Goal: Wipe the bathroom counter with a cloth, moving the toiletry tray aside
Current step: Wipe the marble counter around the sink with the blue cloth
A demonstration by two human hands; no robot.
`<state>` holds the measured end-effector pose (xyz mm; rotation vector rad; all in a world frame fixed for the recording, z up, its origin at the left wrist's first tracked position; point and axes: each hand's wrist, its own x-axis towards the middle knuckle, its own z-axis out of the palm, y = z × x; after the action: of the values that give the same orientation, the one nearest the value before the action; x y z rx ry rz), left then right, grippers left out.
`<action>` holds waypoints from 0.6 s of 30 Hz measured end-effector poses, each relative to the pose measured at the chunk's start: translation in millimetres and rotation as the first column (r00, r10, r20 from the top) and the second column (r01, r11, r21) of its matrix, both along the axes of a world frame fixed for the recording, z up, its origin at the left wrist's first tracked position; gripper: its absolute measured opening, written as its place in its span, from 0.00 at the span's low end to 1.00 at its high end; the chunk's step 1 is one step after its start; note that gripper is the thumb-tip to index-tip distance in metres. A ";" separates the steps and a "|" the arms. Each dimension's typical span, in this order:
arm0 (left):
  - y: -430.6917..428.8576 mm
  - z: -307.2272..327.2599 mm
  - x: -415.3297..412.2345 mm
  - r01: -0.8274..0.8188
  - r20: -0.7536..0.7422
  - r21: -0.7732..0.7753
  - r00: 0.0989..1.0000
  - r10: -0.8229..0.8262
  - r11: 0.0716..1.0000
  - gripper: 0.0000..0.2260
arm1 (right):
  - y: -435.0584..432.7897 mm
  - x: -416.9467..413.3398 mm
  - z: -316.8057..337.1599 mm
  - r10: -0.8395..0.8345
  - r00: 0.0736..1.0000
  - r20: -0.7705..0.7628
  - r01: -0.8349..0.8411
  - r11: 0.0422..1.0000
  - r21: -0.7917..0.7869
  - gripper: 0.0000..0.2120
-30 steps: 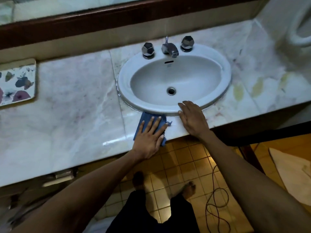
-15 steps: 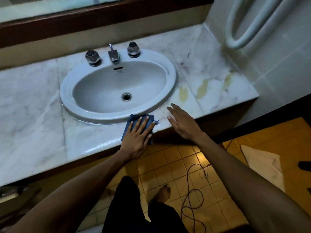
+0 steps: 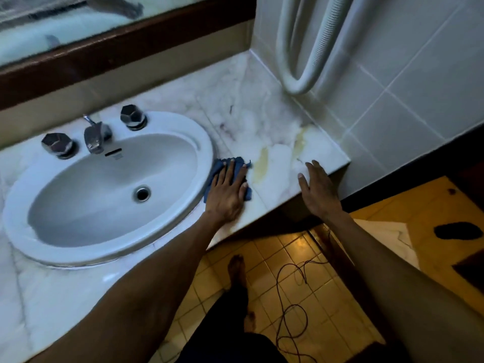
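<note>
From the head view, a white marble counter (image 3: 277, 132) is seen running from the left edge to a tiled wall (image 3: 408, 82) on the right, with an oval white sink (image 3: 183, 142) set into it. The left hand (image 3: 229, 191) is laid flat, fingers spread, on a blue cloth (image 3: 216, 167), which is pressed against the counter just beside the sink's right rim; the cloth's edges are seen past the fingertips and beside the thumb. The right hand (image 3: 318, 189) is held open with fingers extended and slightly apart at the counter's front right corner; nothing is gripped by it, and whether the palm touches the marble cannot be told. Yellowish stains (image 3: 262, 163) are seen on the marble between the two hands. A chrome faucet (image 3: 95, 137) is flanked by two faceted knobs, a left knob (image 3: 57, 145) and a right knob (image 3: 132, 117), at the back of the sink. A ribbed white hose (image 3: 296, 85) is looped against the tiled wall above the counter's right end. Below, a bare foot (image 3: 237, 268) and a thin dark cable (image 3: 290, 310) are seen on the yellow floor tiles (image 3: 275, 250). The toiletry tray is not shown in this view.
</note>
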<state>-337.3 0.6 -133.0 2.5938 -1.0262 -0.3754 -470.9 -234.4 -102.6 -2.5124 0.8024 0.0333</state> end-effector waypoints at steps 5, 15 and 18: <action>-59.2 -1.7 64.2 -0.036 0.011 0.031 0.999 0.036 0.999 0.27 | -33.9 17.0 4.3 -0.050 0.999 -0.011 0.050 0.999 -0.006 0.29; -30.0 1.0 11.0 0.151 0.017 0.022 0.988 -0.151 0.988 0.26 | -73.6 29.4 -11.9 -0.054 0.998 -0.034 0.054 0.998 -0.013 0.29; -16.2 2.3 7.5 0.218 0.032 0.059 0.975 -0.221 0.974 0.26 | -82.3 33.0 -23.7 -0.021 1.000 -0.021 0.021 0.999 -0.026 0.29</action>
<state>-329.8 -15.6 -130.7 2.5506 -1.3400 -0.4141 -437.9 -316.7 -126.3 -2.5315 0.8425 0.0426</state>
